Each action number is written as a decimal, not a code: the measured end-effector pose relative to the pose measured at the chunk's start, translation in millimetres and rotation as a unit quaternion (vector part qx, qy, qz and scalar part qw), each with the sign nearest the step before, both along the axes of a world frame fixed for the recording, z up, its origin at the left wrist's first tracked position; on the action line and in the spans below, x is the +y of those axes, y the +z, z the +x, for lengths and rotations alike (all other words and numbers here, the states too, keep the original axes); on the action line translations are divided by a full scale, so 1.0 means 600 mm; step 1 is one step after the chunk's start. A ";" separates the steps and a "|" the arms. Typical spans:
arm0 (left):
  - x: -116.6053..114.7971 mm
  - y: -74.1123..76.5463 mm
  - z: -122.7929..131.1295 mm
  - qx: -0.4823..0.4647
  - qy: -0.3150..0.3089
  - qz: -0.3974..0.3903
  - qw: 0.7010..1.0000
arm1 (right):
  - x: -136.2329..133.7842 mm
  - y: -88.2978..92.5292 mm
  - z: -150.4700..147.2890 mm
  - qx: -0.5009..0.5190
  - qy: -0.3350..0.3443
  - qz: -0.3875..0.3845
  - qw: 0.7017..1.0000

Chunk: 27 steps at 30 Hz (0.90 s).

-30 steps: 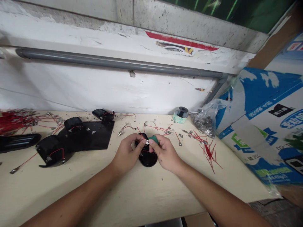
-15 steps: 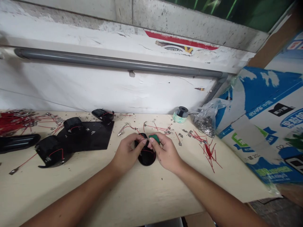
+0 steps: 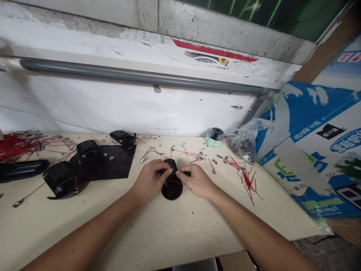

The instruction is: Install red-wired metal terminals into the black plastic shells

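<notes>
A black plastic housing lies on the table between my hands, with a red wire running across it. My left hand is closed in a pinch at the housing's far part, on a red wire with a small metal end. From the right, my right hand reaches the same spot, thumb and fingers pressed together. A small dark piece shows between its fingers, too hidden to name.
More black housings stand at the left around a black mat. Red wires and metal tabs lie at the right, near a tape roll and a plastic bag of metal parts. A heap of red wires sits far left.
My right hand has turned palm down, and the green piece seen in it no longer shows as green. Both hands have come lower onto the housing, which sits slightly further left.
</notes>
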<state>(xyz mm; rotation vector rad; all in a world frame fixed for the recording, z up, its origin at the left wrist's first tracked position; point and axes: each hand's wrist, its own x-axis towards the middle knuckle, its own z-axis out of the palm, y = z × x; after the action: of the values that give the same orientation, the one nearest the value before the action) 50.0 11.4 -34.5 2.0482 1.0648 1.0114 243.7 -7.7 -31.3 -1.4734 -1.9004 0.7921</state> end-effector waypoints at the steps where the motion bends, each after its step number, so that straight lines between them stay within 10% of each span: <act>1: -0.001 0.003 -0.001 0.007 -0.008 0.009 1.000 | 0.000 -0.001 -0.001 0.008 -0.005 0.000 1.000; 27: 0.001 0.014 -0.010 0.053 -0.050 0.075 0.994 | -0.007 -0.005 -0.010 0.001 -0.030 0.048 0.998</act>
<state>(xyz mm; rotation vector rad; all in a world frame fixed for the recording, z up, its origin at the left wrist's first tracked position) 44.3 12.0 -26.0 2.2757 0.9530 0.9666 237.9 -11.8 -34.4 -1.4628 -1.8581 0.6645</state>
